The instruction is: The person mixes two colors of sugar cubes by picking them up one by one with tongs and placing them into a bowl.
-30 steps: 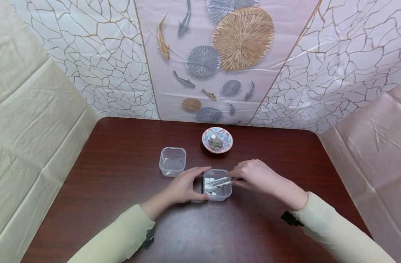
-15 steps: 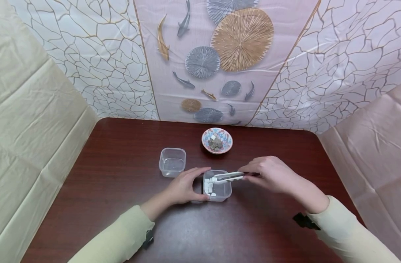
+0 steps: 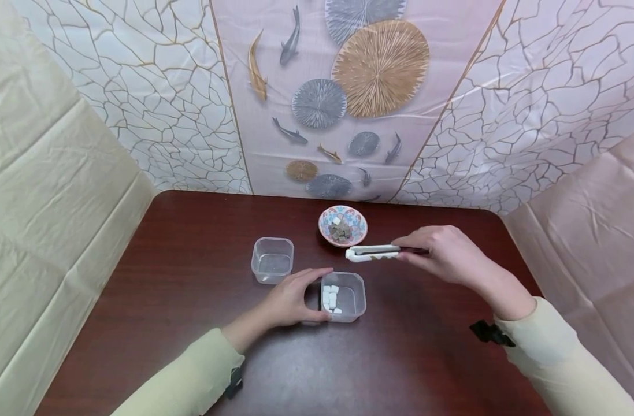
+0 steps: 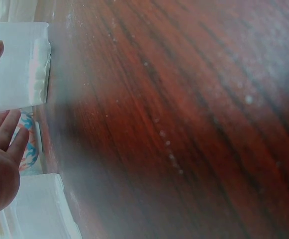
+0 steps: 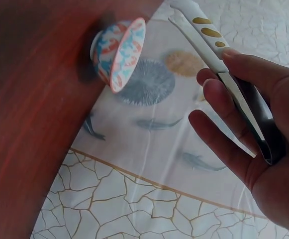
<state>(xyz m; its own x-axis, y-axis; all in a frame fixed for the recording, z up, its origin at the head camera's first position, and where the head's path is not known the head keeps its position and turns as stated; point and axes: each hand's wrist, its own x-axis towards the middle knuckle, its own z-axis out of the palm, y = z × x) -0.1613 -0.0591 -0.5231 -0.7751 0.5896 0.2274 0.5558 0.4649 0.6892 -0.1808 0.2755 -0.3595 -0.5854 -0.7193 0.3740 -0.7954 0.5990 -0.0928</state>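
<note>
Right hand (image 3: 449, 254) is gripping a pair of white tongs (image 3: 371, 253), fingers curled around the handle end, thumb on top. Tongs are lying level above the tabletop (image 3: 192, 346), arms nearly together, tips pointing toward the person's left and sitting just in front of the patterned bowl (image 3: 343, 226). Cannot tell whether anything is caught between the tips. In the right wrist view the tongs (image 5: 219, 64) are running along the fingers (image 5: 224, 107), gold ovals showing on the upper arm, with the bowl (image 5: 120, 54) close by on the dark wood.

Left hand (image 3: 290, 297) is resting against the left side of the near clear container (image 3: 344, 296), thumb along the near edge, fingers reaching over the far rim, loosely spread rather than clenched. Container is holding several white cubes (image 3: 330, 299), bunched toward its left wall. In the left wrist view the palm (image 4: 0, 174) is showing open, fingers straight, with the container (image 4: 17, 64) beside it.

Second clear container (image 3: 272, 259) is standing to the left and a little farther back, apart from the first. Bowl is sitting toward the far edge of the tabletop, holding dark cubes (image 3: 340, 231) and one pale piece on top. Patterned sheeting with fish and round discs (image 3: 380, 68) is hanging behind.
</note>
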